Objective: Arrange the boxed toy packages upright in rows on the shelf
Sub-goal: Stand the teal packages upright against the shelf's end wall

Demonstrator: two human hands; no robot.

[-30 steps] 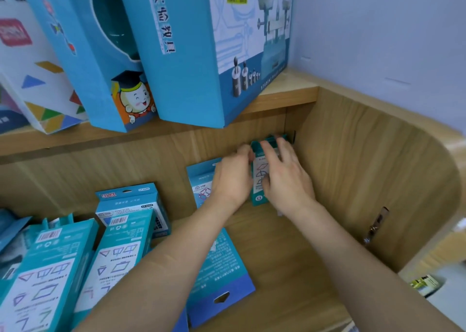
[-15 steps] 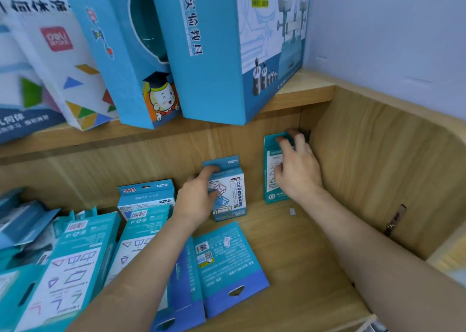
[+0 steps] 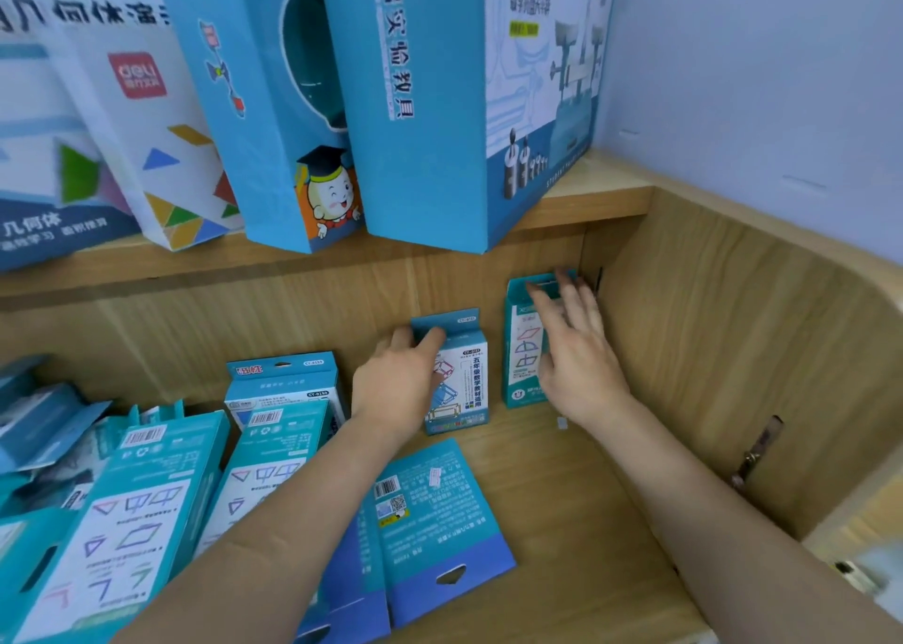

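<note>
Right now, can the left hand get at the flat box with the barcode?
Likely yes. The flat box lies uncovered on the shelf near the left hand, nothing between; the hand must first release the upright box it grips.

The lower wooden shelf (image 3: pixel 562 497) carries two small toy boxes standing upright near its back wall: a teal box (image 3: pixel 519 350) in the right corner and a white-fronted box (image 3: pixel 466 389) to its left, a gap between them. In front of these a blue-backed package (image 3: pixel 440 531) lies flat, barcode up. At the left, teal packages (image 3: pixel 122 521) lie tilted and overlapping. The upper shelf (image 3: pixel 596 198) holds large blue boxes (image 3: pixel 430 105) standing on end.
</note>
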